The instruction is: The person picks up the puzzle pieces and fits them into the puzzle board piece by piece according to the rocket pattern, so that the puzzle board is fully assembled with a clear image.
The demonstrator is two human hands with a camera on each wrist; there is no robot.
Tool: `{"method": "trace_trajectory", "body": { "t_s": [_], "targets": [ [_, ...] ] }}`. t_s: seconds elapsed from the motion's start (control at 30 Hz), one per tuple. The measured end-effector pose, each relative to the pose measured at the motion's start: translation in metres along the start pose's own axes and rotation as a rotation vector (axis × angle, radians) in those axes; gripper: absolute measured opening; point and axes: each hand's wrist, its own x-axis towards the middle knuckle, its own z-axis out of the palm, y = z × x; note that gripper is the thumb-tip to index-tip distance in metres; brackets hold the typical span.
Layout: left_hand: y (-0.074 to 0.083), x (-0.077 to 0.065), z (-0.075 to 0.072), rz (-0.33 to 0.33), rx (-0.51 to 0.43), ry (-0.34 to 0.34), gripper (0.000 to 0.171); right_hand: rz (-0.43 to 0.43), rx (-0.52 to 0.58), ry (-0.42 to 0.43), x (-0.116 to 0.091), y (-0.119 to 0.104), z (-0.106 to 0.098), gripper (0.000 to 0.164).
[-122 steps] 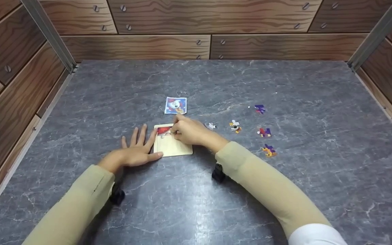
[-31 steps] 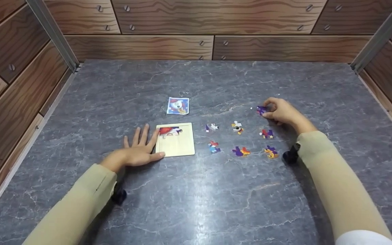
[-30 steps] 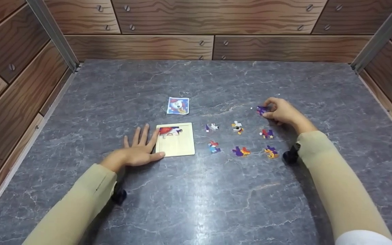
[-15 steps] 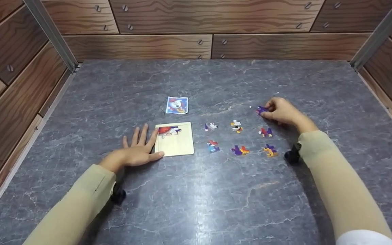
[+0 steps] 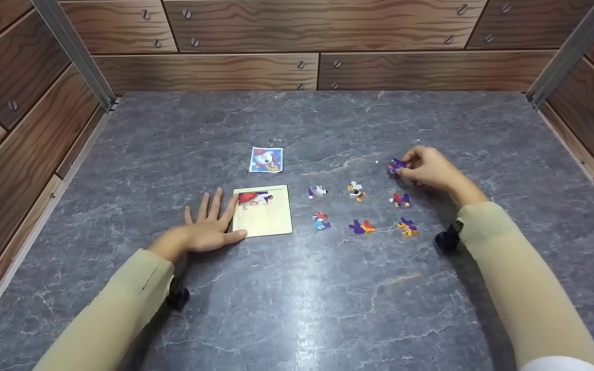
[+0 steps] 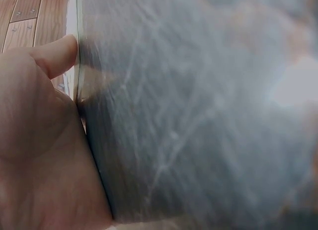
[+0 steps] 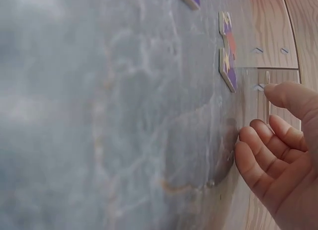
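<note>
My left hand [image 5: 207,233] lies spread on the table, its index finger and thumb against the left side of a cream square puzzle tray [image 5: 271,221]. Joined pieces [image 5: 253,198] with red and white print fill the tray's upper left. Over at the right, my right hand [image 5: 428,169] pinches a purple puzzle piece [image 5: 395,166] between thumb and index finger. In the right wrist view the curled fingers [image 7: 253,155] show, while the pinched piece is hidden. The left wrist view shows the palm and thumb of the left hand [image 6: 39,125]; the tray is out of sight.
Loose pieces lie between tray and right hand: white-grey [image 5: 318,192], white-orange [image 5: 356,191], red-purple [image 5: 399,200], red-blue [image 5: 320,221], purple-orange [image 5: 362,226] and yellow-purple [image 5: 407,226]. A printed picture card [image 5: 266,160] lies behind the tray. Wood-patterned walls [image 5: 245,72] border the table.
My right hand has gone from the tray to the far-right purple piece and grips it, its tilt shifting slightly in the last second. The left hand stays at the tray.
</note>
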Motion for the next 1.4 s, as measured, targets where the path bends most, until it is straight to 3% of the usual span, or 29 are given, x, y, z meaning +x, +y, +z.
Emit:
{"method": "trace_trajectory", "body": {
  "t_s": [0.63,1.13,1.4],
  "targets": [
    [0.001,0.0,-0.001,-0.007,0.003,-0.013,0.095,-0.145,-0.027,0.062,-0.001,-0.022,0.017,0.033],
    [0.004,-0.004,-0.004,-0.002,-0.008,-0.01,0.094,-0.226,-0.001,0.048,0.006,-0.054,0.041,0.032],
    [0.002,-0.002,-0.002,-0.003,-0.001,-0.015,0.095,-0.277,-0.012,0.0,0.009,-0.077,0.059,0.032]
  ]
}}
